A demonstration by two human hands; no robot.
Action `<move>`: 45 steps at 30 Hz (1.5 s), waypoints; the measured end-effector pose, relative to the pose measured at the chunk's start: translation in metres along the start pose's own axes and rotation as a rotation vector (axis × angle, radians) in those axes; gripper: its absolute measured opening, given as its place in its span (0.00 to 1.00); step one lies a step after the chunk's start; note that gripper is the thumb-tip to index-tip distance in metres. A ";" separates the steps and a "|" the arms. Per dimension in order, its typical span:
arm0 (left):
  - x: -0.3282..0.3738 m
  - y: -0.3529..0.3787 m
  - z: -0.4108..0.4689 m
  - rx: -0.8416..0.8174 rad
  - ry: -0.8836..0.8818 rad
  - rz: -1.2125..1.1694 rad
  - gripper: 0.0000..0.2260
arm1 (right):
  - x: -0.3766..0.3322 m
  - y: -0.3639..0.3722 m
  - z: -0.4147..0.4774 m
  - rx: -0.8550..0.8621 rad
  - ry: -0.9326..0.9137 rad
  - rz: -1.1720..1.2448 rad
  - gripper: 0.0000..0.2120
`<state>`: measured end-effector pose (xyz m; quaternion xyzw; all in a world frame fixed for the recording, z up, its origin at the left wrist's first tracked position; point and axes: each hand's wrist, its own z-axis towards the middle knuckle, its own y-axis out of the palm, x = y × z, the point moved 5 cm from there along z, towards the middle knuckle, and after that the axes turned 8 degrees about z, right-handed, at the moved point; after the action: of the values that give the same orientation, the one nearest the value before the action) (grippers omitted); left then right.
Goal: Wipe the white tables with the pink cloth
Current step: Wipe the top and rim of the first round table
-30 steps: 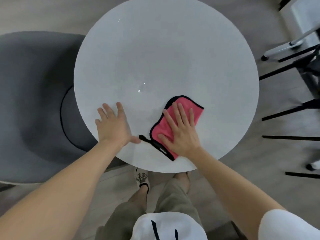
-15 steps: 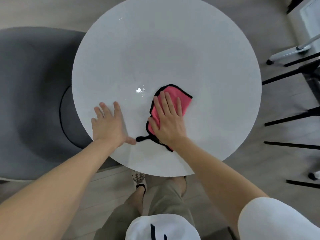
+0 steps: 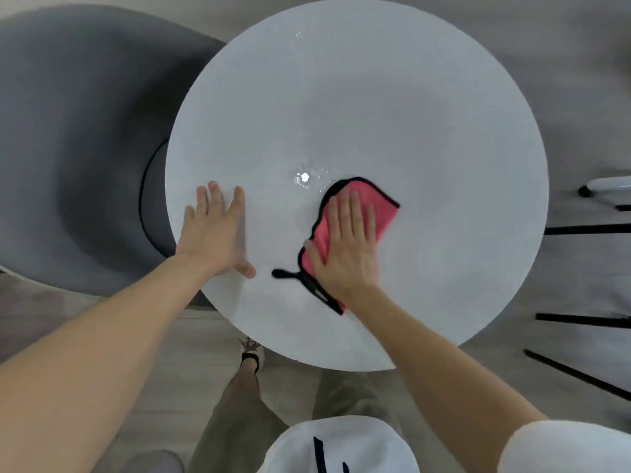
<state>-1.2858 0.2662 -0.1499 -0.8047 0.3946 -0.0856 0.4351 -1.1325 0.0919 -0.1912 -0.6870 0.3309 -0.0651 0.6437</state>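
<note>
A round white table (image 3: 426,107) fills the middle of the head view. On its near part lies a pink cloth (image 3: 384,209) with a black hem and a black loop at its near-left corner. My right hand (image 3: 346,247) presses flat on the cloth, fingers spread and pointing away from me, covering most of it. My left hand (image 3: 215,230) rests palm-down on the bare tabletop near the left rim, holding nothing. A small wet patch (image 3: 305,178) glints on the table just left of the cloth's far corner.
A grey upholstered chair (image 3: 75,141) stands against the table's left side. Thin black chair legs (image 3: 587,230) and a white base (image 3: 611,184) are on the floor at the right. My legs and a shoe (image 3: 252,353) are under the near rim.
My right hand has slid the cloth from the near right toward the table's middle, up to the wet patch. My left hand has stayed planted. The view has shifted so the table sits further right.
</note>
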 end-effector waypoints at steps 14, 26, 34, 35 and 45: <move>0.001 -0.004 -0.004 -0.014 -0.008 0.026 0.76 | 0.133 -0.068 0.145 0.164 0.270 0.012 0.45; 0.002 -0.006 -0.003 0.026 -0.022 0.051 0.77 | 0.039 -0.027 0.120 -0.126 -0.608 -0.058 0.39; -0.007 0.004 -0.001 0.065 -0.020 -0.008 0.77 | 0.008 -0.035 0.173 0.085 -0.046 -0.018 0.38; -0.006 0.003 -0.002 0.063 -0.015 -0.016 0.77 | -0.023 -0.018 0.145 0.031 -0.179 -0.028 0.38; -0.012 0.010 -0.002 0.140 -0.014 -0.142 0.78 | 0.057 -0.056 0.171 -0.075 -0.380 -0.086 0.36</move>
<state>-1.3003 0.2706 -0.1542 -0.7987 0.3268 -0.1382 0.4860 -0.9801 0.2024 -0.1866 -0.7240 0.1760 0.0511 0.6650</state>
